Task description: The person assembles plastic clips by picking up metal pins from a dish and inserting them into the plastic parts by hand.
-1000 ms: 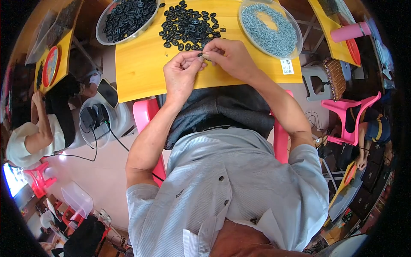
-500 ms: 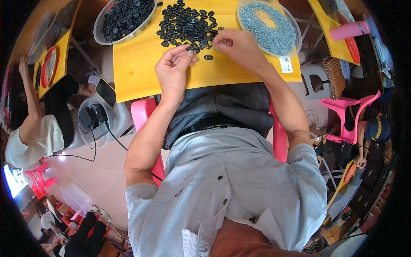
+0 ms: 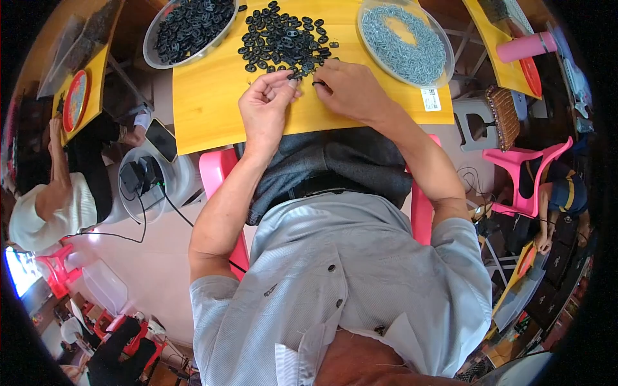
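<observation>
A pile of small black oval pieces with two holes (image 3: 286, 40) is spread on the yellow tabletop (image 3: 219, 106). At its near edge my left hand (image 3: 265, 106) pinches one such black piece (image 3: 294, 75) between thumb and fingers. Just to the right, my right hand (image 3: 351, 89) is curled with its fingertips closed on another black piece (image 3: 318, 83), partly hidden by the fingers. The two hands are close together but apart.
A clear bowl (image 3: 147, 51) full of black pieces stands at the far left, and another clear bowl (image 3: 446, 76) of silver screws at the far right. A white label (image 3: 430, 100) lies near the table's right edge. A phone (image 3: 161, 138) rests beside the table's left edge.
My right hand has come nearer to me and closed on the loose black piece that lay alone on the table. My left hand stays almost in place. A person at left lowered an arm.
</observation>
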`<state>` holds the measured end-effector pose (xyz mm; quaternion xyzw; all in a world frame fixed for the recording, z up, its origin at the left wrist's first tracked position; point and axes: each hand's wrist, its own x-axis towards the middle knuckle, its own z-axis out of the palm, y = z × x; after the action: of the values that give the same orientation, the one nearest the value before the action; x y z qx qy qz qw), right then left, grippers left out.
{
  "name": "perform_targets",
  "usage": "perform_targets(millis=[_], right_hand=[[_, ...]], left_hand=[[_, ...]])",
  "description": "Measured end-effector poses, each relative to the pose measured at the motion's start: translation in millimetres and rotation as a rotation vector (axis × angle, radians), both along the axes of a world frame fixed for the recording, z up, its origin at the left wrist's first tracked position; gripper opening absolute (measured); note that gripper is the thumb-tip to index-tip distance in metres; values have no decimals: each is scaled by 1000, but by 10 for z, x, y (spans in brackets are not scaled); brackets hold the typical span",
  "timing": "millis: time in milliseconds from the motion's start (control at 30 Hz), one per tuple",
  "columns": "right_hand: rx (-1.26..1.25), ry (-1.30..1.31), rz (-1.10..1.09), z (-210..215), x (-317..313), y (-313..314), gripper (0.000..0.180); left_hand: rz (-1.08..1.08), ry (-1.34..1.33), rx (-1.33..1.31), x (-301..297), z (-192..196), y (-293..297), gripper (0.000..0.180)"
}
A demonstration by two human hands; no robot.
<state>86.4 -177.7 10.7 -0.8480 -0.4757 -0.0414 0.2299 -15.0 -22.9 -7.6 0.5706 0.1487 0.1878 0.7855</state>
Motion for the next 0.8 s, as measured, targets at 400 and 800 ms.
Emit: perform_targets(millis=[400, 800], right_hand=[[442, 1138, -105, 128, 122, 12, 20], [439, 1130, -84, 61, 74, 38, 17]], left_hand=[[-52, 32, 28, -9, 13, -2, 17], [-56, 53, 63, -4, -6, -2, 17]])
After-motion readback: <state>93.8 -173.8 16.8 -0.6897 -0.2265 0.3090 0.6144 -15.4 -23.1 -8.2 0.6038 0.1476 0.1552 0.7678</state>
